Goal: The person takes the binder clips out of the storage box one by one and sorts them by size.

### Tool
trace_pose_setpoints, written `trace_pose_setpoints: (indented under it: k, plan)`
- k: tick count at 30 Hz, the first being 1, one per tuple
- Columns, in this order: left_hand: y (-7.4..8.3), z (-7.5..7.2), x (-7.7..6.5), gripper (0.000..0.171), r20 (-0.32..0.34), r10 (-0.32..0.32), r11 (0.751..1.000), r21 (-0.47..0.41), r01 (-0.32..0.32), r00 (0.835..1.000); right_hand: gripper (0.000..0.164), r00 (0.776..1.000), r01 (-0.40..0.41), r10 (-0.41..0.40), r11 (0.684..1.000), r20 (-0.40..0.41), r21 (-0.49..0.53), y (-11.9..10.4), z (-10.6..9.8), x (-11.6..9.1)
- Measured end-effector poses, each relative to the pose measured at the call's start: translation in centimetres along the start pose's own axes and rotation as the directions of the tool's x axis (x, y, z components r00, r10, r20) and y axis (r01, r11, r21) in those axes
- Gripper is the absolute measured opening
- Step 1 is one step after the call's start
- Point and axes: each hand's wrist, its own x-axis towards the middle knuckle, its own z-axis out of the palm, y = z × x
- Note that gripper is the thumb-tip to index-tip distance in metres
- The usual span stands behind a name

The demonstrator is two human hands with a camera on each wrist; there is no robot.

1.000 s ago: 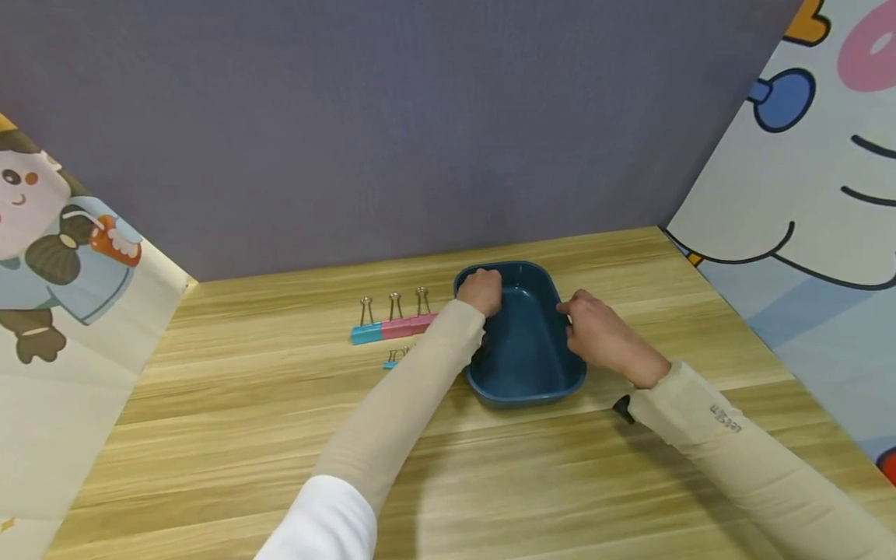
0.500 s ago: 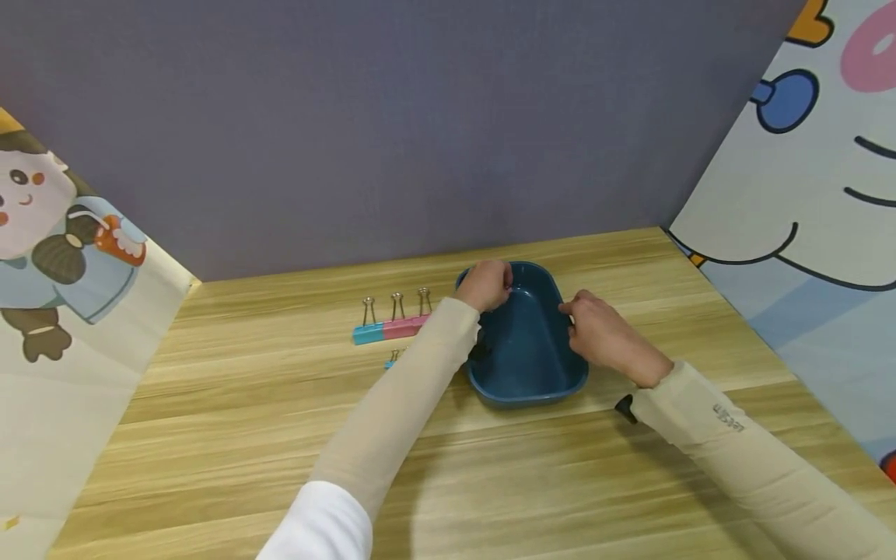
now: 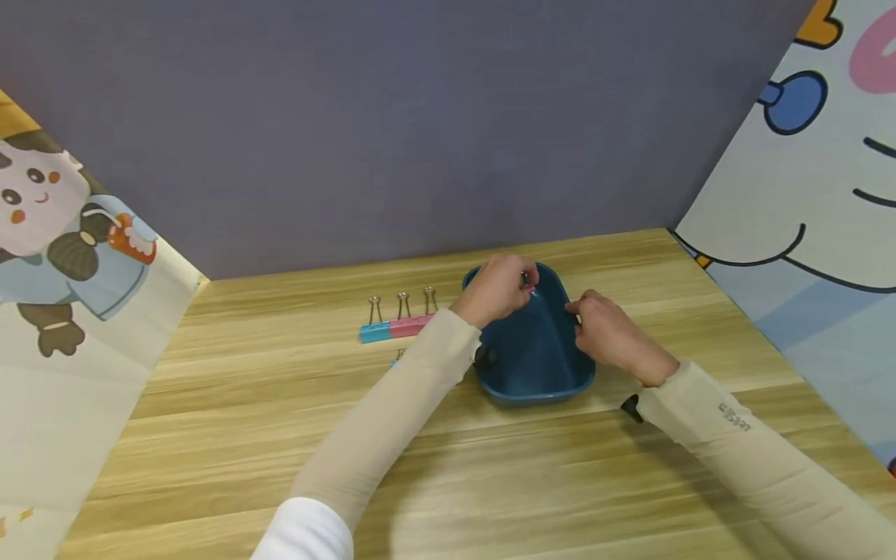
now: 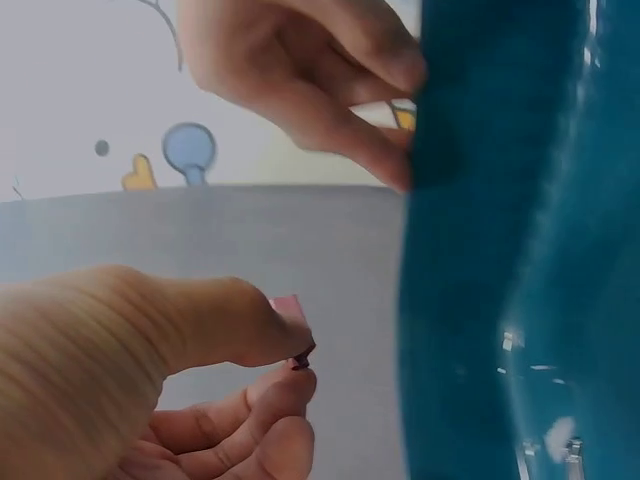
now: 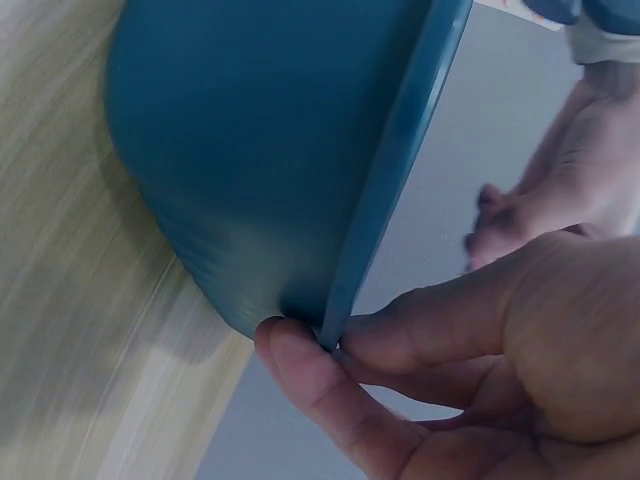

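Note:
My left hand (image 3: 495, 286) is over the far part of a dark blue rectangular bin (image 3: 535, 346). Between its thumb and fingers it pinches a small pink binder clip (image 4: 290, 312), mostly covered by the fingertips. On the bin's right side, my right hand (image 3: 607, 330) grips the rim; the right wrist view has thumb and fingers on either side of the bin wall (image 5: 270, 180). Left of the bin stand larger binder clips in a row, a blue one (image 3: 374, 332) and pink ones (image 3: 407, 325), wire handles up. My left forearm hides part of that row.
A small blue clip (image 3: 397, 358) shows just beside the left sleeve, in front of the larger row. Behind the wooden table (image 3: 231, 404) rises a grey panel (image 3: 392, 140). Cartoon-printed panels (image 3: 826, 202) stand at both sides.
My left hand has moved right and slightly up, from the bin's left rim to over its far part, with the pink clip becoming visible. The right hand keeps its grip on the rim.

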Motion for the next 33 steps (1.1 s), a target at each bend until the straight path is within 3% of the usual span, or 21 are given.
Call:
trace_pose_setpoints:
  k: [8,19,26,33]
  plan:
    - [1.3,-1.9,-2.3,0.013,0.011,0.045,0.999,-0.007,-0.045,0.999,0.041,1.0,0.02,-0.019,1.0,0.012,-0.017,-0.3,-0.2,0.1]
    - [0.4,-3.4,-4.8,0.016,0.018,0.094,0.996,-0.01,-0.094,0.995,0.041,0.999,0.007,-0.007,1.0,0.035,-0.008,-0.3,-0.1,-0.1]
    - [-1.4,-3.3,-6.3,0.016,0.019,0.092,0.995,0.04,-0.093,0.996,0.04,0.999,0.004,-0.004,1.0,0.033,-0.004,0.0,0.0,-0.3]
    - [-5.0,-2.9,-8.8,0.008,-0.029,0.09,0.996,0.017,-0.09,0.995,0.04,0.999,0.025,-0.026,1.0,0.035,0.014,-0.1,-0.1,-0.1]
